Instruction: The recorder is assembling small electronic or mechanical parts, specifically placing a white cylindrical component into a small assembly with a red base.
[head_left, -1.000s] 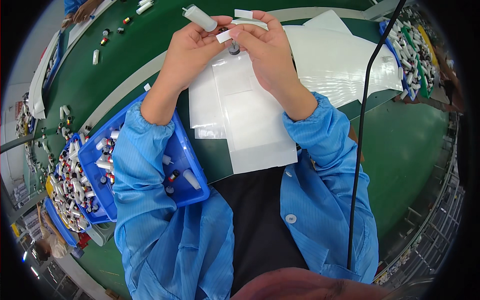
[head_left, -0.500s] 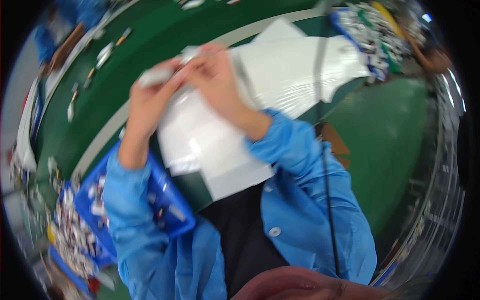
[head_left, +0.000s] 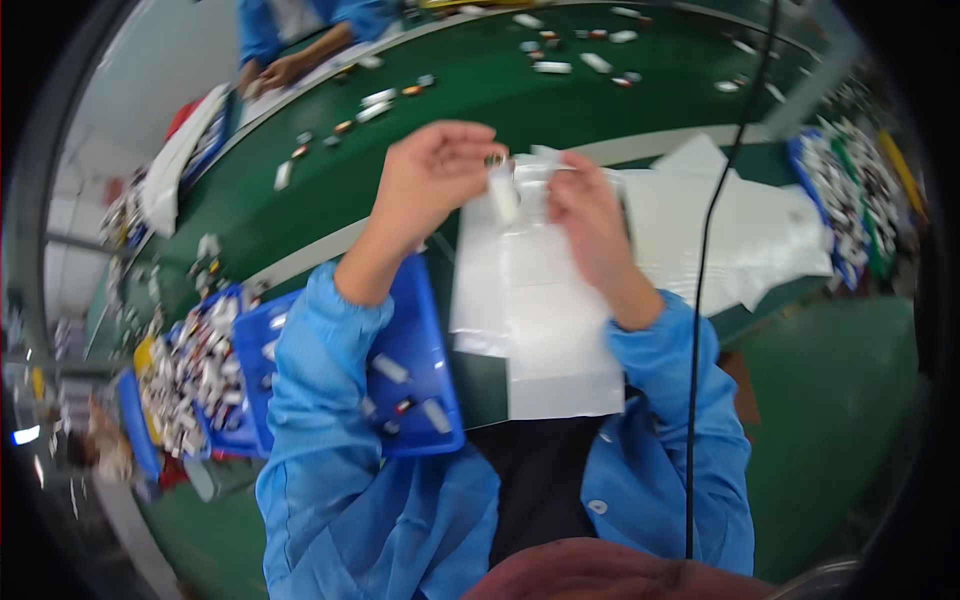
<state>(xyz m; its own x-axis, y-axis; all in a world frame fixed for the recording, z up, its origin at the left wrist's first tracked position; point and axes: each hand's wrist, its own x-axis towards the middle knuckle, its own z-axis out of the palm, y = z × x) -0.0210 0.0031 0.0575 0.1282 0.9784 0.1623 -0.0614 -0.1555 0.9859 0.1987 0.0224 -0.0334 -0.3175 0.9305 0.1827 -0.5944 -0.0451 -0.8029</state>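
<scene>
My left hand [head_left: 425, 180] is closed in a pinch on the top end of a small white cylinder [head_left: 503, 195], which hangs down from the fingertips, slightly blurred. To its right, my right hand [head_left: 592, 220] has its thumb and fingers pressed together beside a small white flap [head_left: 547, 154], seemingly pinched in them. Beneath both hands lie white sheets and clear plastic [head_left: 560, 340], reaching toward my body. Whether the right hand's flap is part of these sheets I cannot tell.
A blue bin [head_left: 440, 350] with a few small pieces stands by my left forearm. More white sheets [head_left: 730, 230] lie to the right, near a filled blue tray [head_left: 850, 200]. Small cylinders [head_left: 375, 105] dot the green belt [head_left: 460, 95]. Another person's hands [head_left: 285, 72] work across it.
My hands were together over the sheets and are now apart. The white cylinder lay sideways at my left hand and now hangs upright from its fingertips. The whole view has shifted.
</scene>
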